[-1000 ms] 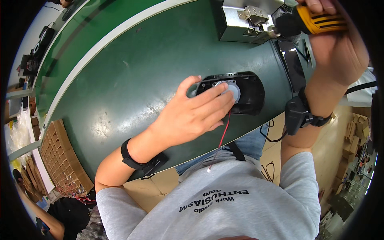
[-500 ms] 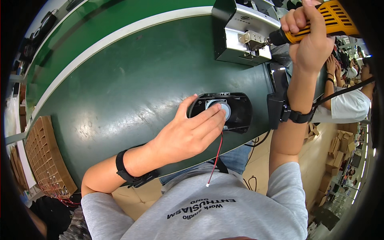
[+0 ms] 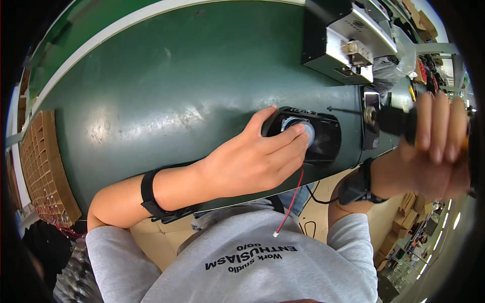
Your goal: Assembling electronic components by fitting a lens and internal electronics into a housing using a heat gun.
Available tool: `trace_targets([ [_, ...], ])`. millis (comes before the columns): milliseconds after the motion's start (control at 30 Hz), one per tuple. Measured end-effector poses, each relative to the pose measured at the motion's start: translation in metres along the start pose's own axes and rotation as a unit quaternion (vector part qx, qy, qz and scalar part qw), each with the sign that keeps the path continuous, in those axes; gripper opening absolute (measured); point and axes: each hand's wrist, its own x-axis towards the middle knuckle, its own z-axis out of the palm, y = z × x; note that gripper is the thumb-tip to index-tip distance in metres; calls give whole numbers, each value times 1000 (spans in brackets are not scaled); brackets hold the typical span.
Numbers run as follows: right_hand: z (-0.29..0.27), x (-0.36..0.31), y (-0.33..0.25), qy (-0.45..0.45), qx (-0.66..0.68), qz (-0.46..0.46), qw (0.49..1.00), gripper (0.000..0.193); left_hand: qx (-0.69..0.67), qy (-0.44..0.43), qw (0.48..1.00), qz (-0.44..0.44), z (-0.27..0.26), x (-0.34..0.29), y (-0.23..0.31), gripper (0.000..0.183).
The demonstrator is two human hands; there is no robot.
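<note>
My left hand (image 3: 262, 154) lies over a round speaker (image 3: 309, 136), its fingers bent round the rim and pressing it into a black plastic housing (image 3: 328, 139). A red wire with a white plug hangs from the speaker toward my shirt. My right hand (image 3: 439, 141), blurred by motion, is wrapped round a power screwdriver (image 3: 394, 121). Most of its body is hidden by the fingers. The long bit points left, with a small dark screw-like piece at its tip, above the table just beyond the housing's right end.
A silver and black box-shaped machine (image 3: 348, 45) stands at the far right of the green table (image 3: 151, 101). Below it lies a dark device (image 3: 371, 118). At the left edge is a divided cardboard tray (image 3: 45, 166) with wired parts. Cartons (image 3: 399, 227) stand on the floor at right.
My right hand has brought the screwdriver away from the machine, down toward me, its bit now close to the housing. My left hand still holds the speaker in the housing.
</note>
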Motion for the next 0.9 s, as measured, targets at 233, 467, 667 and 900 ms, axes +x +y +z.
trace_targets([
  [233,32,-13,16,-99,-140,45,984,40,19,7,1000,-6,8,-6,1,19],
  [467,36,-19,43,-69,-88,38,993,34,23,4,1000,-6,8,-5,2,23],
  [667,37,-23,50,-54,-85,50,994,33,13,9,1000,-9,8,-6,1,22],
  [900,36,-23,50,-56,-98,55,992,33,4,20,1000,-10,11,-6,1,21],
])
